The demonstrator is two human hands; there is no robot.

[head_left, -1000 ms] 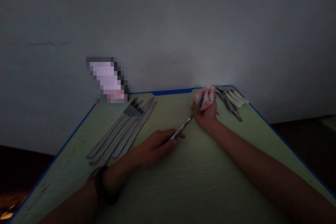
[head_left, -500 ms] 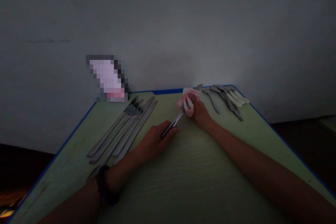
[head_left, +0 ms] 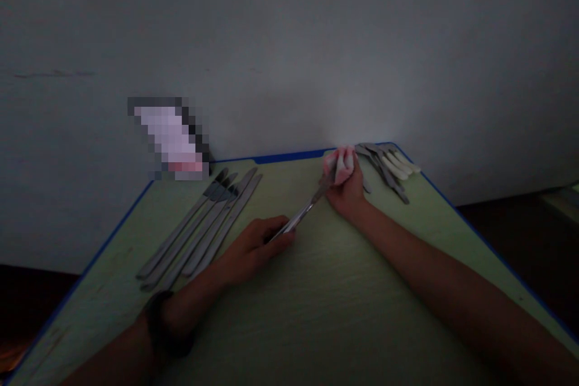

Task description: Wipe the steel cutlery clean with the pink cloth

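Observation:
My left hand (head_left: 257,246) is closed around the handle of a silver table knife (head_left: 302,215), which points away from me toward the upper right. A pink and white cloth (head_left: 340,166) is bunched in my right hand (head_left: 349,194). It wraps the far end of the knife and hides the tip. Left of my left hand lie several metal table knives (head_left: 203,223), side by side on the green tabletop (head_left: 307,313). Beyond my right hand is a group of metal cutlery (head_left: 384,172), and some pieces with white handles (head_left: 398,166) lie beside it.
A blurred-out upright panel (head_left: 167,139) with a bright face stands at the table's back left corner. Behind the table rises a grey wall (head_left: 289,42). A blue edge (head_left: 294,156) borders the tabletop.
My right hand and the cloth have shifted right along the knife. The knife tip, which showed beyond the cloth before, is now covered. The whole view has shifted slightly.

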